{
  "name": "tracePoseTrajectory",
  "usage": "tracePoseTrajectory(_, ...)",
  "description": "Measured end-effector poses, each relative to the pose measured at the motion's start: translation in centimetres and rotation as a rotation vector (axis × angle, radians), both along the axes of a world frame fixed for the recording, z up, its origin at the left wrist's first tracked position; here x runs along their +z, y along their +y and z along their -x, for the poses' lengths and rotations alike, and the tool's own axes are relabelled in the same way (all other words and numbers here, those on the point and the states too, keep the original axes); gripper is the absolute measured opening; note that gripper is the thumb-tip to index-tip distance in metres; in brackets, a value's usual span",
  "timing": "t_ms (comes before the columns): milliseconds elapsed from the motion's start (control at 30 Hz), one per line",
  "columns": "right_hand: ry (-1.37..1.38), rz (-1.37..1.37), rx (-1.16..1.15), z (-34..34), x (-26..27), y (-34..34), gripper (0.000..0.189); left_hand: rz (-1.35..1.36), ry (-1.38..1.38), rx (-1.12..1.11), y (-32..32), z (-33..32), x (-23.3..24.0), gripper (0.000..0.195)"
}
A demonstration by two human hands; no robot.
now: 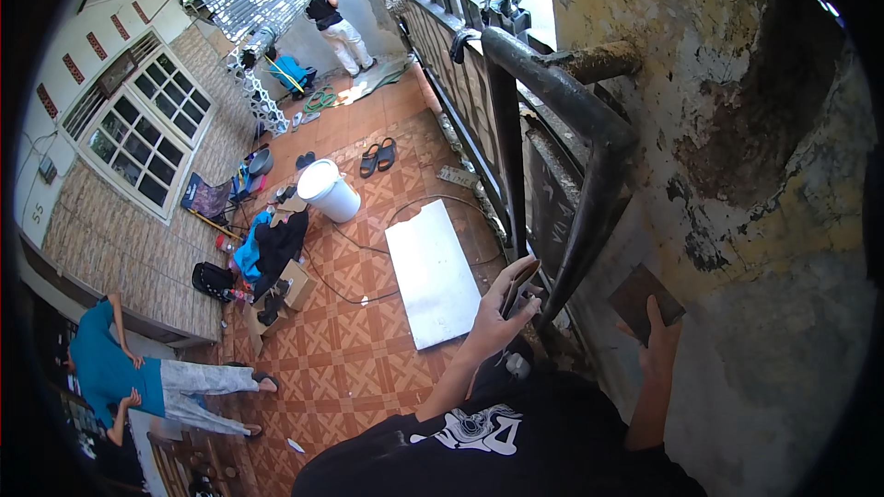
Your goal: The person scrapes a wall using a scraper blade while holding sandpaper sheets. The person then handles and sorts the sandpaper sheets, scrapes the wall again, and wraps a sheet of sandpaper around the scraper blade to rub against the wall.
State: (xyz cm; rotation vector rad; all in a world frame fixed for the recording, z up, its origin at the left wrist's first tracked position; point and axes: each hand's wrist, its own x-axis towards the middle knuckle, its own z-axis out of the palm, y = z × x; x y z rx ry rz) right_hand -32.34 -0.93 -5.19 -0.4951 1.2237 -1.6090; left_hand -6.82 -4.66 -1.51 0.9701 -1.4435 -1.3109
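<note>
My left hand point(494, 321) holds a bent brown sheet point(518, 284) that looks like sandpaper, pinched between thumb and fingers close to the metal gate frame. In my right hand point(659, 348) is a dark, flat square sheet point(634, 298), also like sandpaper, its thumb laid across the face. That sheet is in front of the peeling plaster wall point(753, 317); whether it touches the wall I cannot tell. Between and above my hands runs a thick black metal pipe frame point(587, 117), worn to rust where a stub point(608, 61) meets the wall.
A white board point(435, 276) lies on the tiled floor left of my hands, with a cable around it. Beyond stand a lidded white bucket point(330, 192), sandals point(378, 157) and cardboard boxes point(300, 286). One person point(124, 366) stands at left; two more are far back.
</note>
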Motion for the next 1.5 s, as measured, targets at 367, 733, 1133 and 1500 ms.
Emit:
tracePoseTrajectory(367, 1.219, -0.270, -0.054, 1.9, -3.6, -0.3, 0.037, 0.012, 0.122, 0.053, -0.9, -3.5, -0.9, 0.057)
tracePoseTrajectory(733, 1.718, -0.274, 0.045, 1.4, 3.9, -4.2, 0.024, 0.066, 0.056, 0.399, -2.1, -10.1, 0.0, 0.046)
tracePoseTrajectory(1133, 1.965, -0.046, -0.048, 1.9, 2.2, -5.6, 0.023, -0.008, 0.076, 0.380, -0.4, -12.0, -1.8, 0.044)
tracePoseTrajectory(1500, 2.017, 0.007, -0.152, 1.6, 1.1, -6.2, 0.023, -0.027, 0.098, 0.386, 1.3, -12.2, -2.8, 0.046)
